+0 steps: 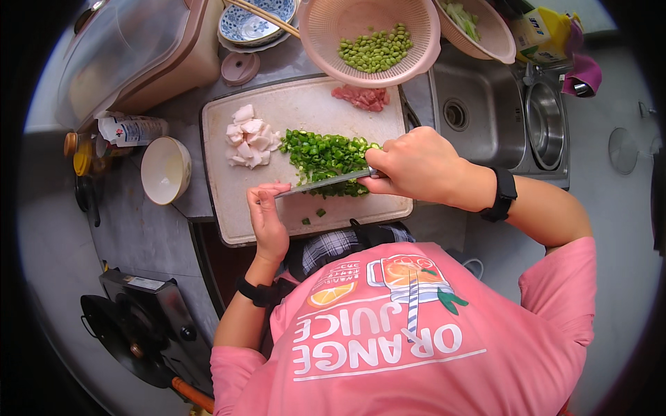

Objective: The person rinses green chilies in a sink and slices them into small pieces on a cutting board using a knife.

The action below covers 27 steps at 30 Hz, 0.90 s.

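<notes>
My right hand [411, 166] grips the handle of a kitchen knife [328, 181], its blade pointing left across a heap of chopped green peppers [328, 153]. At the blade's far end, my left hand [269, 213] touches the tip with its fingers. All of this is over a white cutting board [234, 208]. Pale whitish-pink chunks [251, 139] lie in a pile left of the peppers, and a small heap of sliced raw meat [361, 97] lies at the board's back edge. Two green bits rest near the front edge.
Behind the board stands a pink colander [317, 47] with green beans; another [499, 41] holds pale cut vegetables. A steel sink [481, 88] is at right. A white bowl [166, 170] sits left of the board. A wok [112, 338] rests by a gas stove [179, 312] at lower left.
</notes>
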### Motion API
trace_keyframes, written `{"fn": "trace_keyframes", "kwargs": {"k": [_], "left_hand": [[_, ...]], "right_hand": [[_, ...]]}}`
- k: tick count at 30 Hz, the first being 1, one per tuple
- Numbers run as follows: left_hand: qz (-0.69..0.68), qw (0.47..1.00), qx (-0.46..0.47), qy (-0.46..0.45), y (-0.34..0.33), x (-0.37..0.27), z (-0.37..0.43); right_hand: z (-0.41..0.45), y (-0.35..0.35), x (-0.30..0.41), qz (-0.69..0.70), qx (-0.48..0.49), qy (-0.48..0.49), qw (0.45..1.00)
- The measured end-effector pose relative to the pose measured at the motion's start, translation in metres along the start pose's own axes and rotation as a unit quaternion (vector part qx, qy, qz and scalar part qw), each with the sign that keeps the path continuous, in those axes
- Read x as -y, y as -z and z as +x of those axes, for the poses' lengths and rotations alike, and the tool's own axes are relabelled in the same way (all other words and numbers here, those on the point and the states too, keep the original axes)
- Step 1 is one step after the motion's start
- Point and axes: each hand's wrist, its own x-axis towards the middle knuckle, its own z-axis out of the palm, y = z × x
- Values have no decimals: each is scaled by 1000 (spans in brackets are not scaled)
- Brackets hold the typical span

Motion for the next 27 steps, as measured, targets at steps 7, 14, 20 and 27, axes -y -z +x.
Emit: {"fn": "trace_keyframes", "kwargs": {"k": [7,14,20,27], "left_hand": [[25,999,12,-17,1,1,1],[22,998,58,2,-4,-7,1],[87,992,89,-32,-15,-13,-2],[57,993,98,-17,-7,-15,21]], "right_hand": [[3,-1,-3,-3,-14,10,1000],[-12,-24,-12,4,-22,-3,1000],[-32,-58,-22,14,-110,5,994],[-21,-21,-13,5,-86,-32,996]]}}
